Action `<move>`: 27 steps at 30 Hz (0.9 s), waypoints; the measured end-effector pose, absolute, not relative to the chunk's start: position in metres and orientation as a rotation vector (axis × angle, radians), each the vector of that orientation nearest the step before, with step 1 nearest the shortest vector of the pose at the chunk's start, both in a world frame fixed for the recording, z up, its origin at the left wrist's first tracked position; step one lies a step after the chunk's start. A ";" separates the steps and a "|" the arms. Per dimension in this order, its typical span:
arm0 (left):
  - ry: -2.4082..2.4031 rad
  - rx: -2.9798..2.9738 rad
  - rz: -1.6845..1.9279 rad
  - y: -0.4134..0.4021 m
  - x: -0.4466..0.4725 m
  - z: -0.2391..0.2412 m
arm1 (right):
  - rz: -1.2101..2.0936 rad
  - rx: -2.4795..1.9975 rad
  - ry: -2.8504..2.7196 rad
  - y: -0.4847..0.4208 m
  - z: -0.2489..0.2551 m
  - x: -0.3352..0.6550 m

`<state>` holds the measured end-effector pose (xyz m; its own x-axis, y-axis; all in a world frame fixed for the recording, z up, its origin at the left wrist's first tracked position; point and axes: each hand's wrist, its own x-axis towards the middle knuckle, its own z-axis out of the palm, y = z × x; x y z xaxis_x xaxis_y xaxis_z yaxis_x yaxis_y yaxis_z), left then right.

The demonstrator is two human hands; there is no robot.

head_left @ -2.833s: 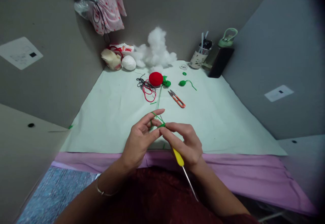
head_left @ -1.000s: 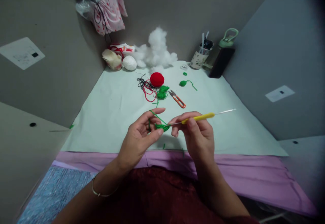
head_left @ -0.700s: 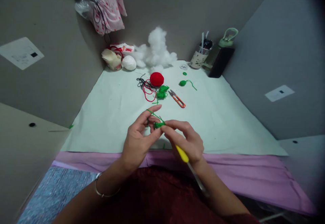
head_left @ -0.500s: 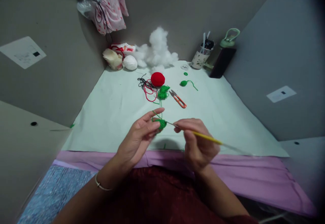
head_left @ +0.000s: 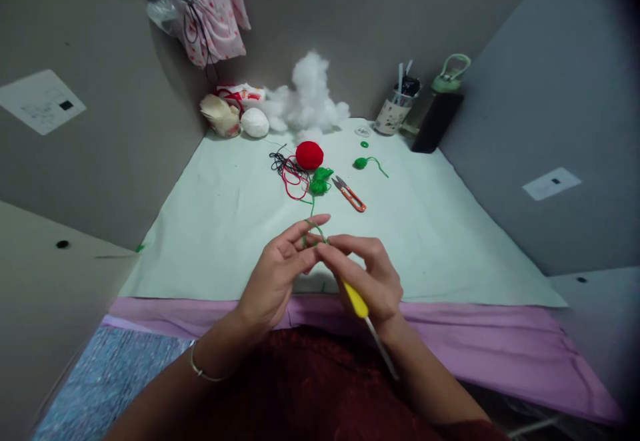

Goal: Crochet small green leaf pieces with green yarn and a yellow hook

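My left hand (head_left: 273, 271) is closed in a pinch, with green yarn (head_left: 319, 228) running over its raised index finger. The small green crochet piece is hidden behind the fingers. Wrapped round a yellow-handled crochet hook (head_left: 357, 301), my right hand (head_left: 373, 271) meets the left one at the fingertips; the hook's tip is out of sight and its metal rear end slants toward my body. From the left hand the yarn leads up to a loose green bundle (head_left: 320, 181) on the table. Orange-handled thread snips (head_left: 351, 196) lie beside that bundle.
Behind the bundle sit a red yarn ball (head_left: 309, 155), tangled black cord (head_left: 285, 163) and white stuffing (head_left: 315, 94). A small green crocheted ball (head_left: 360, 163) with a tail lies right. A pen cup (head_left: 393, 114) and bottle (head_left: 450, 74) stand at the back. Grey partitions (head_left: 545, 108) enclose the table.
My right hand has come left against my left fingertips. The hook has swung from pointing rightward to slanting down toward my body. The green piece, visible before, is now covered by fingers.
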<state>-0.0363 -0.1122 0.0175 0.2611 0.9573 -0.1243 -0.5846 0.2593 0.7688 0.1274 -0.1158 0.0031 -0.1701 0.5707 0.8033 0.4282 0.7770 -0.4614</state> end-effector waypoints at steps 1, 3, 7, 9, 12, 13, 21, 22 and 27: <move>0.648 0.618 1.111 -0.111 -0.038 0.018 | 0.119 -0.763 -1.804 -0.116 0.003 0.128; 0.618 0.528 1.059 -0.108 -0.041 0.018 | 0.228 -0.776 -1.695 -0.115 0.005 0.129; 0.651 0.568 1.176 -0.108 -0.041 0.017 | 0.705 -0.742 -1.365 -0.110 0.011 0.127; 0.676 0.694 1.208 -0.111 -0.038 0.016 | 0.868 -0.716 -1.335 -0.108 0.011 0.126; 0.715 0.879 1.198 -0.115 -0.036 0.013 | 0.929 -0.762 -1.346 -0.106 0.008 0.126; 0.733 0.920 1.199 -0.115 -0.036 0.012 | 0.946 -0.771 -1.327 -0.106 0.007 0.127; 0.805 0.997 1.216 -0.114 -0.042 0.009 | 1.164 -0.713 -1.168 -0.101 0.011 0.129; 0.809 1.005 1.220 -0.114 -0.043 0.009 | 1.158 -0.714 -1.177 -0.102 0.012 0.129; 0.879 1.071 1.250 -0.115 -0.043 0.008 | 0.961 -0.760 -1.351 -0.109 0.014 0.133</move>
<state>-0.0426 -0.1149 0.0083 0.1341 0.9899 0.0457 -0.2913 -0.0047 0.9566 0.1328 -0.1088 0.0145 -0.0330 0.8960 0.4429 -0.1243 0.4360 -0.8913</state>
